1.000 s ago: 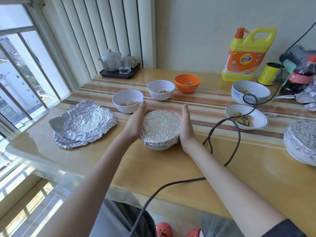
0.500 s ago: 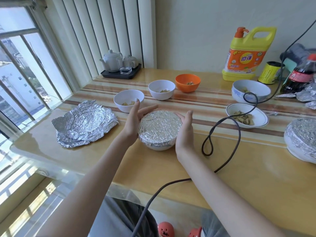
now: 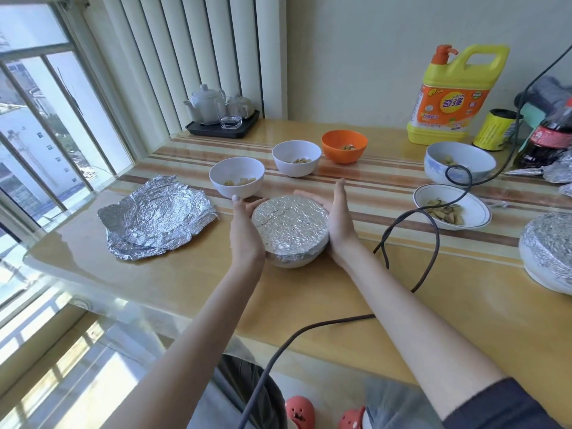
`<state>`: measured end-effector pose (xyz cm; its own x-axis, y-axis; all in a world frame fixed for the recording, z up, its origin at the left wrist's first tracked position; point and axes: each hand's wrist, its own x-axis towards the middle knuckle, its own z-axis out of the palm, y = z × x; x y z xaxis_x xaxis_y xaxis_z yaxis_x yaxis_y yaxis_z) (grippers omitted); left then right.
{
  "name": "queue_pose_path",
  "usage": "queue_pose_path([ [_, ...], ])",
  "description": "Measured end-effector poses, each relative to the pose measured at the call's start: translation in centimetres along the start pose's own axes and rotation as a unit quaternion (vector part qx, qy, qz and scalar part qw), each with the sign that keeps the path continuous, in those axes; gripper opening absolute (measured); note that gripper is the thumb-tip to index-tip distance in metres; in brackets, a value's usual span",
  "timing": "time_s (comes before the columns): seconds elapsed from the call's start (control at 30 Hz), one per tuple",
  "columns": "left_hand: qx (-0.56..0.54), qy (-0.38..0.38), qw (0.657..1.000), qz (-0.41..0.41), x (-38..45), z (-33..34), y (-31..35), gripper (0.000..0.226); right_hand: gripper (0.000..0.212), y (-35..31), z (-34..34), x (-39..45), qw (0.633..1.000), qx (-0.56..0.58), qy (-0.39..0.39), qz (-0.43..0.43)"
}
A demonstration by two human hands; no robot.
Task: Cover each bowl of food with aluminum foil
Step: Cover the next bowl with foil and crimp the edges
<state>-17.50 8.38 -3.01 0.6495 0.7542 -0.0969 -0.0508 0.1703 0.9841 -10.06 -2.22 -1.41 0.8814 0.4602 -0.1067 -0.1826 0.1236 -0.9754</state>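
- Cupping the round white bowl capped with crinkled aluminium foil (image 3: 290, 226), your two hands sit on opposite sides of it, with the bowl squarely between your palms.
- Your left hand (image 3: 245, 233) presses flat against the bowl's left wall, fingers straight and pointing away from you.
- Your right hand (image 3: 339, 219) lies along the right wall, its fingers straight and curving a little round the far rim.
- The covered bowl sits on the glossy yellow wooden table (image 3: 192, 283), near its front edge.
- A loose stack of crumpled silver foil sheets (image 3: 154, 218) lies to the left, apart from your left hand.
- Three uncovered bowls stand just beyond: a small white bowl with food pieces (image 3: 236, 181), a second white bowl (image 3: 296, 157) and an orange plastic bowl (image 3: 344, 146).
- A dark cable (image 3: 433, 230) loops over the table to the right of your right wrist.
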Motion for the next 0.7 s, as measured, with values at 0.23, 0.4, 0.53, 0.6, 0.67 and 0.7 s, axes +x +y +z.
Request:
queue_pose_path([
  [0.23, -0.006, -0.059, 0.998, 0.026, 1.0, -1.3, 1.5, 0.070, 0.065, 1.2, 0.4, -3.2, 0.990, 0.037, 0.137, -0.018],
  [0.4, -0.015, -0.105, 0.994, -0.020, 0.6, -0.6, 1.5, 0.068, 0.052, 1.6, 2.5, -3.4, 0.981, 0.041, 0.187, -0.042],
  [0.53, -0.027, -0.049, 0.998, -0.023, 0.1, -0.1, 1.0, 0.074, 0.055, 1.6, 2.2, -2.5, 0.983, 0.038, 0.174, -0.046],
  [0.6, -0.040, -0.022, 0.999, -0.020, -0.1, 0.3, 0.6, 0.081, 0.061, 1.3, 1.7, -2.1, 0.987, 0.034, 0.153, -0.036],
  [0.67, -0.041, 0.009, 0.999, -0.026, -0.6, 0.8, 0.5, 0.077, 0.071, 1.0, 1.3, -1.3, 0.991, 0.030, 0.128, -0.029],
  [0.7, -0.043, 0.032, 0.998, -0.031, -1.1, 1.1, 0.6, 0.071, 0.077, 1.0, 1.2, -1.0, 0.993, 0.022, 0.110, -0.026],
])
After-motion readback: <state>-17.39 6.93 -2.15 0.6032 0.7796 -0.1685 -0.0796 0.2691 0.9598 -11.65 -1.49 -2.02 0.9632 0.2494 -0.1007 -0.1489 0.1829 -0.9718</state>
